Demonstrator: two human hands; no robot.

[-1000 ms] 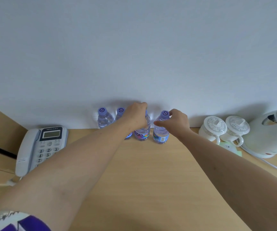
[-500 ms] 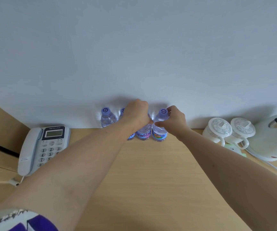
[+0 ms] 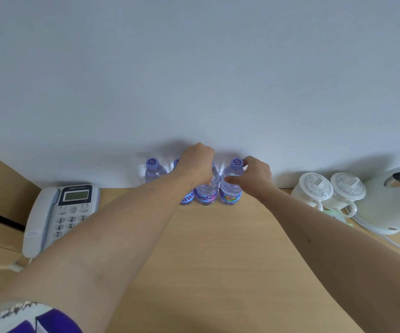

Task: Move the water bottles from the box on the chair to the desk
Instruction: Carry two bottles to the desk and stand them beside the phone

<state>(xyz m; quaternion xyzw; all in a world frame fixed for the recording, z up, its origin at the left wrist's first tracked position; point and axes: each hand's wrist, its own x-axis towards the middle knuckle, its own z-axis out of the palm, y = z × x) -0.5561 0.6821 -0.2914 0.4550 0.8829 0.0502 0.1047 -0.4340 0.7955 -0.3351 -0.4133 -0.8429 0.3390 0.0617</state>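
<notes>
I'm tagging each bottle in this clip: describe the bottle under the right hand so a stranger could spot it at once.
Start at the white electric kettle on the desk's right, and go left past the two lidded mugs to the row of water bottles by the wall. It is the rightmost bottle, held by the right hand, and the only gripped one whose purple cap shows.

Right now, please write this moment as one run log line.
phase: placing | left hand: grips third bottle | right hand: grips fourth bottle | four bottles by wall on desk
</notes>
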